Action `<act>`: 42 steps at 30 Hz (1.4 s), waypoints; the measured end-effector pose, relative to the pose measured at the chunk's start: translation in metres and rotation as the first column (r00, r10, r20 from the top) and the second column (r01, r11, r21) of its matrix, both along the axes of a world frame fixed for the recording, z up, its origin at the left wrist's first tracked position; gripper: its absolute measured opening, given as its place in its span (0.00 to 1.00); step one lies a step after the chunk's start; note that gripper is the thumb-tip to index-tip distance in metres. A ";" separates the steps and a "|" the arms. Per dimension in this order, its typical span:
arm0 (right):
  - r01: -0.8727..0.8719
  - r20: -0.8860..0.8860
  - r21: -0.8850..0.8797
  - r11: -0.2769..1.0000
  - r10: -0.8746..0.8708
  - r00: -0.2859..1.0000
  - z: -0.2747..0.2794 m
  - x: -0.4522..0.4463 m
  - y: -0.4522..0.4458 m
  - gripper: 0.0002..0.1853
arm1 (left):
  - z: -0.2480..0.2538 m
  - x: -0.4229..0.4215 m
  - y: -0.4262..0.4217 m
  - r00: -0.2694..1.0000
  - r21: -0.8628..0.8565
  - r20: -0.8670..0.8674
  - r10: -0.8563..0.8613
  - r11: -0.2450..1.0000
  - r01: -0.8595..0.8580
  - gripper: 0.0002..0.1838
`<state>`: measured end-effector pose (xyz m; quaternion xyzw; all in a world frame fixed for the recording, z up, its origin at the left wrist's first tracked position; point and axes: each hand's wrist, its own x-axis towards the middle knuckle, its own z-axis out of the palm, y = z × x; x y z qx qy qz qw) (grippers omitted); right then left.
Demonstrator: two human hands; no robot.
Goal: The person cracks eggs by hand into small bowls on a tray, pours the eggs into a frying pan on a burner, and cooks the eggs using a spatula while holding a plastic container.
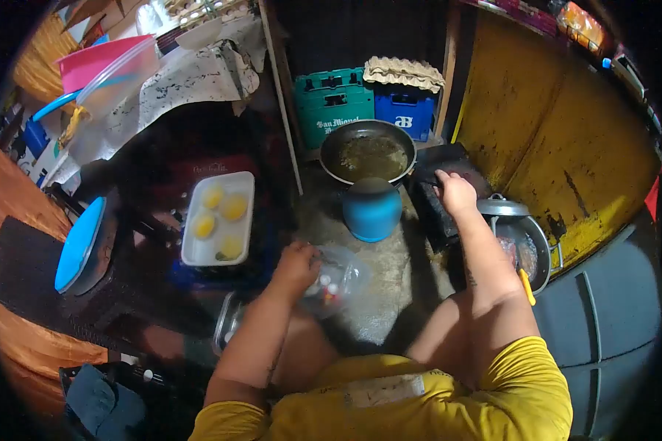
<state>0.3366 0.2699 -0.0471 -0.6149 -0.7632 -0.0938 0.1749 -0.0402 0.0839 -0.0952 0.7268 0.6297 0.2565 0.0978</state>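
Observation:
My left hand (pixel 298 268) is closed at the edge of a clear plastic bag (pixel 349 268), with small white and red items showing through it. My right hand (pixel 457 192) reaches forward over a dark box-like block (pixel 430 213), fingers curled in; whatever they grip is hidden. Ahead of me a frying pan (pixel 366 152) contains brownish oily liquid. Just in front of it stands a rounded blue container (pixel 372 213) with a dark top. To the left, a white tray (pixel 187 239) holds several yolk-yellow portions in clear liquid.
Behind the pan stand a green crate (pixel 334 106) and a blue crate (pixel 402 110) topped by an egg tray (pixel 403 73). A metal pot (pixel 541 253) with a lid (pixel 502 206) is by my right forearm. A blue-lidded tub (pixel 81 246) lies tilted at left.

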 end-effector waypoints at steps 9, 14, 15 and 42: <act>0.033 -0.035 -0.137 0.990 -0.038 0.999 0.008 -0.026 -0.019 0.22 | -0.015 -0.007 0.019 1.000 -0.096 0.002 -0.018 0.995 0.018 0.11; 0.067 -0.053 -0.164 0.984 -0.077 0.996 0.008 -0.026 -0.023 0.23 | -0.019 -0.010 0.023 0.998 -0.017 -0.013 -0.054 0.998 0.054 0.10; 0.069 -0.049 -0.163 0.984 -0.078 0.996 0.008 -0.025 -0.023 0.23 | -0.020 -0.009 0.024 0.998 -0.016 -0.010 -0.055 0.998 0.055 0.10; 0.026 -0.146 -0.264 0.964 -0.066 0.987 0.008 -0.003 -0.017 0.28 | -0.011 0.005 0.019 1.000 -0.179 0.002 0.011 0.984 -0.011 0.13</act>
